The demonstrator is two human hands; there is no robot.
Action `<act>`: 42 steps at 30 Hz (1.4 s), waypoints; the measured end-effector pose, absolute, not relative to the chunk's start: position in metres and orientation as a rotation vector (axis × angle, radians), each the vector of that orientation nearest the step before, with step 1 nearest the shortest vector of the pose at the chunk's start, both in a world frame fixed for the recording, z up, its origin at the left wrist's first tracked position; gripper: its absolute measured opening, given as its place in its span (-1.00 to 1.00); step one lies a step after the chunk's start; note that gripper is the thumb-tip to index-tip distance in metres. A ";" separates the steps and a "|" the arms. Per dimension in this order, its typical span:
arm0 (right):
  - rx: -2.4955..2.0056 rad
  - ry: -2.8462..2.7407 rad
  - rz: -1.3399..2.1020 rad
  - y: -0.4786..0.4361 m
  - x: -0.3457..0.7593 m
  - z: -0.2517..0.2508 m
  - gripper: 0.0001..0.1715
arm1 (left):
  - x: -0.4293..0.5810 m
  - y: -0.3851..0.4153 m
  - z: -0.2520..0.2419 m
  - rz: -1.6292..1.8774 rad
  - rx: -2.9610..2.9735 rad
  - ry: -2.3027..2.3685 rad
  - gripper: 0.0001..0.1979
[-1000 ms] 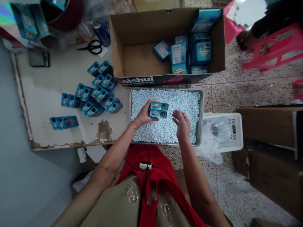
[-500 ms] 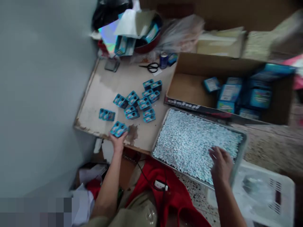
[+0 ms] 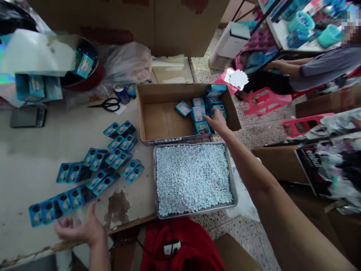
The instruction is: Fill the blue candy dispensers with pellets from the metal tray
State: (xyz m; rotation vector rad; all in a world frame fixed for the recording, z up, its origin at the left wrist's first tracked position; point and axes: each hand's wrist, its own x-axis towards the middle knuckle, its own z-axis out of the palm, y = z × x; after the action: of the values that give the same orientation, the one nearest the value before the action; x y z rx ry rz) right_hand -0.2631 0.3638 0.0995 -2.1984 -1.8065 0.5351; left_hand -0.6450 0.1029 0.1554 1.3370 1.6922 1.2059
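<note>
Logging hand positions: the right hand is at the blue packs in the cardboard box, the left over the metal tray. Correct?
No: the head view shows the left hand over the table, not the metal tray. The right hand is at the blue packs in the cardboard box.

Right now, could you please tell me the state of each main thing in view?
Carton: open, partly filled
Carton boxes: clustered toward the right
Left hand: open, empty
Right hand: at the Carton boxes, grip unclear
Tray: filled
Pellets: loose, spread out
Table boxes: grouped closely
Scissors: lying flat
</note>
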 end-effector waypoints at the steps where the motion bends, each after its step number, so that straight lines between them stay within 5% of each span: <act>1: -2.300 -1.826 0.561 0.375 -0.267 0.091 0.01 | -0.644 0.118 0.160 1.204 1.395 1.681 -0.23; 6: -2.495 -1.921 0.556 0.398 -0.289 0.061 0.21 | -0.645 0.211 0.141 1.200 1.686 1.611 -0.54; 10: -2.530 -1.761 0.565 0.409 -0.282 0.051 0.12 | -0.591 0.333 0.094 1.004 2.055 1.348 -0.80; 13: -2.486 -1.640 0.546 0.418 -0.267 0.047 -0.01 | -0.521 0.438 0.048 0.621 2.220 1.010 -0.57; 18: -2.254 -1.495 0.493 0.420 -0.249 0.046 -0.57 | -0.457 0.518 -0.022 0.194 2.281 1.088 -0.19; 22: -2.015 -1.414 0.463 0.399 -0.247 0.062 -0.62 | -0.488 0.510 -0.032 0.381 2.138 1.169 -0.19; 28: -1.600 -1.371 0.394 0.337 -0.267 0.102 -0.57 | -0.552 0.438 0.037 0.867 1.601 1.071 0.01; 34: -1.545 -1.475 0.557 0.263 -0.283 0.140 -0.52 | -0.536 0.325 0.101 1.104 0.786 0.968 -0.22; 42: -1.532 -1.430 0.822 0.175 -0.264 0.159 -0.51 | -0.497 0.222 0.119 0.951 0.203 0.914 -0.47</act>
State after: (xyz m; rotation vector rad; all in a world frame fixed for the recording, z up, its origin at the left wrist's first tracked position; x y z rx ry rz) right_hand -0.2639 0.1745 0.1594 -1.5325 -1.4297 0.8218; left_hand -0.4971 0.2216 0.1189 0.2029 0.9136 0.9512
